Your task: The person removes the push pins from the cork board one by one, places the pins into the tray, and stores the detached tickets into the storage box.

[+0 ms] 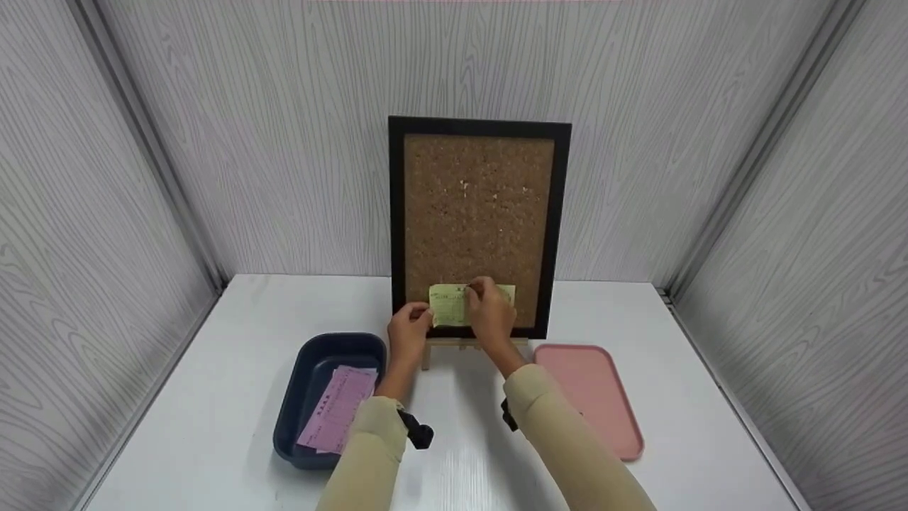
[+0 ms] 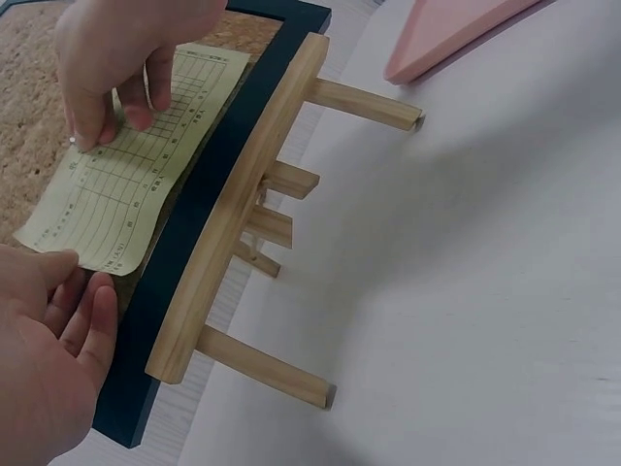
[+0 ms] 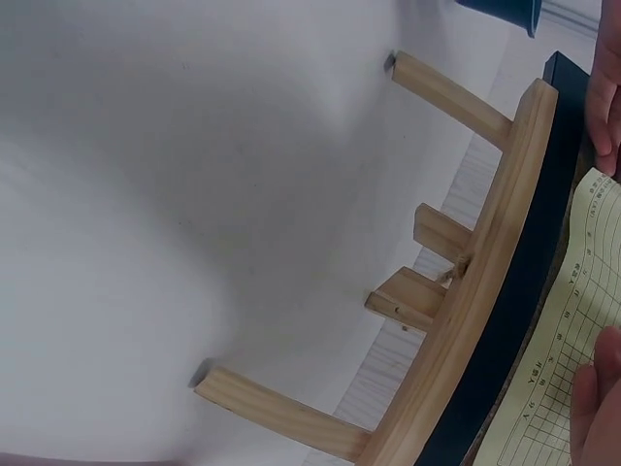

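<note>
A yellow printed form slip (image 1: 449, 306) lies against the lower part of a black-framed cork board (image 1: 475, 206). My left hand (image 1: 409, 328) pinches the slip's lower left corner between thumb and fingers. My right hand (image 1: 492, 312) is over the slip's middle, with thumb and forefinger together near its upper edge. In the left wrist view a tiny shiny pin (image 2: 73, 141) shows at the right hand's fingertips, mostly hidden by them. The right wrist view shows the right hand's other fingers (image 3: 585, 403) loosely bent over the slip.
The board stands on a small wooden easel (image 2: 238, 223). At the left, a dark blue tray (image 1: 289, 419) holds pink printed slips (image 1: 344, 404). A pink tray (image 1: 596, 383) lies at the right, partly behind the right sleeve. Pale wood-grain walls enclose the white table (image 1: 213, 397).
</note>
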The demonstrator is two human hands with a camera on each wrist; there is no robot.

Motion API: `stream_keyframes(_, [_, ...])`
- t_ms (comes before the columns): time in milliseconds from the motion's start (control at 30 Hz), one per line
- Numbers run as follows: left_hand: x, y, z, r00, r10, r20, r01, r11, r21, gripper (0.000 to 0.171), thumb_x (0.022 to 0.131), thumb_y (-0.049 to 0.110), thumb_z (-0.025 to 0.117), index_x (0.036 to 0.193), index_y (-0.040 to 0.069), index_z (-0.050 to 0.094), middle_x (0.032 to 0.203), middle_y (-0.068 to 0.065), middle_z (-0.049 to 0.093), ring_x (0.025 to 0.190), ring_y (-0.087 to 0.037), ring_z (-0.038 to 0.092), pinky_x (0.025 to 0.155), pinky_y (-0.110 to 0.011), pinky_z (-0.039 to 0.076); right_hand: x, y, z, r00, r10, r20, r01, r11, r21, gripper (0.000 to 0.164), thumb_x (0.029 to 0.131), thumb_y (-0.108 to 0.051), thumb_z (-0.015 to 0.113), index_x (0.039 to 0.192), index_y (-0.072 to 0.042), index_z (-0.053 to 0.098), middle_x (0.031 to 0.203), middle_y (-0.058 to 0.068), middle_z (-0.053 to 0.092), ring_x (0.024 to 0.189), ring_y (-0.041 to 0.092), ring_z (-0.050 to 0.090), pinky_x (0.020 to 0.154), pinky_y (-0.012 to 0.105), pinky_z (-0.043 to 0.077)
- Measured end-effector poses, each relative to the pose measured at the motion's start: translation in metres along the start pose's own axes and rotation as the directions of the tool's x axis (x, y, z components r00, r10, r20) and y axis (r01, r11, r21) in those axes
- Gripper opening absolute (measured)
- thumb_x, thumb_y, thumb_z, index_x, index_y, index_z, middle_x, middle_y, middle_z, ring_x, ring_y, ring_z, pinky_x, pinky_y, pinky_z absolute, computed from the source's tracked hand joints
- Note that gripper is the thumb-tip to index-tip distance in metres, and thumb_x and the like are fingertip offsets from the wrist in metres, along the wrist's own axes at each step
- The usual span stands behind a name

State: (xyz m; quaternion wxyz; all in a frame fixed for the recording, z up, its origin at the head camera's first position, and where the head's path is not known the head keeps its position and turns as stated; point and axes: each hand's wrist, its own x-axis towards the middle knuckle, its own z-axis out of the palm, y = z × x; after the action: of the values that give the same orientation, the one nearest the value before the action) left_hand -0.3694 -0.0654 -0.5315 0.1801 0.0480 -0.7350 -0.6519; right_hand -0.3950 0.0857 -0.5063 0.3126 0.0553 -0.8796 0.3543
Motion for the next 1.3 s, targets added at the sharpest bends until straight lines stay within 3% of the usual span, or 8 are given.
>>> stream_keyframes(267, [0.001,0.000,0.000,1.000,0.001,-0.007,-0.001,1.000,-0.008,0.011,0.092,0.006,0.069,0.100,-0.001,0.072,0.086,-0.011,0.070,0.073,-0.014,0.063,0.065,-0.024,0.053,0.000,0.000,-0.002,0.999,0.012,0.035,-0.013,0.999,0.041,0.009,0.098,-0.026,0.067,0.103,-0.018,0.067,0.093,-0.001,0.072,0.081,0.018,0.067,0.068,0.042,0.052])
stream_keyframes(400, [0.001,0.003,-0.001,1.000,-0.005,-0.003,0.006,1.000,0.025,0.014,0.093,0.008,0.069,0.104,0.001,0.073,0.092,-0.011,0.071,0.080,-0.018,0.065,0.069,-0.027,0.055,-0.001,0.000,-0.004,0.998,0.017,0.057,-0.020,0.998,0.053,0.011,0.098,-0.026,0.067,0.106,-0.018,0.066,0.096,-0.001,0.072,0.084,0.017,0.068,0.070,0.043,0.053])
stream_keyframes(633, [0.006,0.011,-0.003,0.999,0.036,0.013,-0.036,0.997,0.063,0.019,0.095,0.012,0.067,0.112,0.004,0.071,0.103,-0.012,0.072,0.093,-0.023,0.067,0.079,-0.035,0.055,0.001,-0.001,-0.005,0.998,0.013,0.059,-0.016,0.999,0.048,0.012,0.098,-0.027,0.067,0.107,-0.019,0.067,0.097,-0.003,0.073,0.087,0.016,0.068,0.073,0.045,0.053])
stream_keyframes(1100, [0.012,0.012,-0.004,0.999,0.052,0.012,-0.053,0.996,0.066,0.015,0.095,0.010,0.068,0.107,0.003,0.073,0.099,-0.012,0.071,0.092,-0.024,0.066,0.079,-0.035,0.054,0.002,0.001,-0.003,0.998,-0.001,0.064,-0.004,0.998,0.067,0.008,0.098,-0.027,0.067,0.101,-0.019,0.067,0.090,-0.004,0.073,0.080,0.014,0.068,0.068,0.041,0.051])
stream_keyframes(1300, [0.014,0.012,-0.003,0.999,0.043,0.017,-0.044,0.998,0.053,0.015,0.095,0.010,0.068,0.108,0.003,0.073,0.100,-0.012,0.071,0.092,-0.023,0.067,0.080,-0.035,0.055,0.003,0.004,-0.004,0.997,0.028,0.068,-0.035,0.994,0.105,0.010,0.099,-0.029,0.066,0.104,-0.020,0.066,0.093,-0.005,0.072,0.083,0.014,0.067,0.072,0.041,0.051])
